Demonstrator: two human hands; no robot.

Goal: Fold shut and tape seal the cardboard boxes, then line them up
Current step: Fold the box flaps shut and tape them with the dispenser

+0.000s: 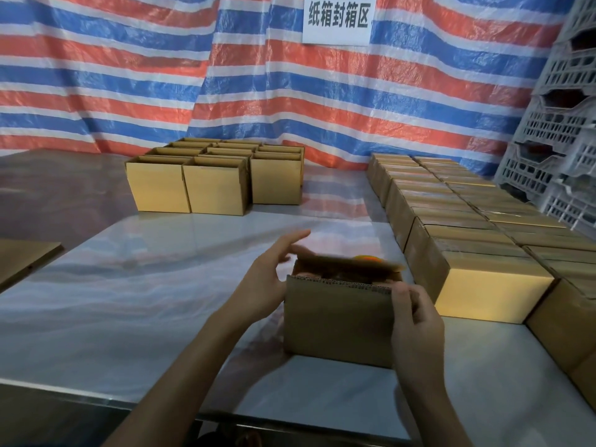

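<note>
Hands flank the open brown cardboard box (pixel 338 321): left hand (pixel 266 280) straight-fingered, holding nothing, right hand (pixel 416 309) pinching its near flap (pixel 338 280). Folding seems in hand; next, both flaps need pressing flat.

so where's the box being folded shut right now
In the head view the box sits near the table's front edge, right of centre, between the left hand and right hand, just left of the sealed boxes.

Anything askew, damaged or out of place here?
Nothing stands out. The front box stands upright with its flaps open; the open boxes sit grouped at the back, the sealed boxes in straight rows at right.
</note>
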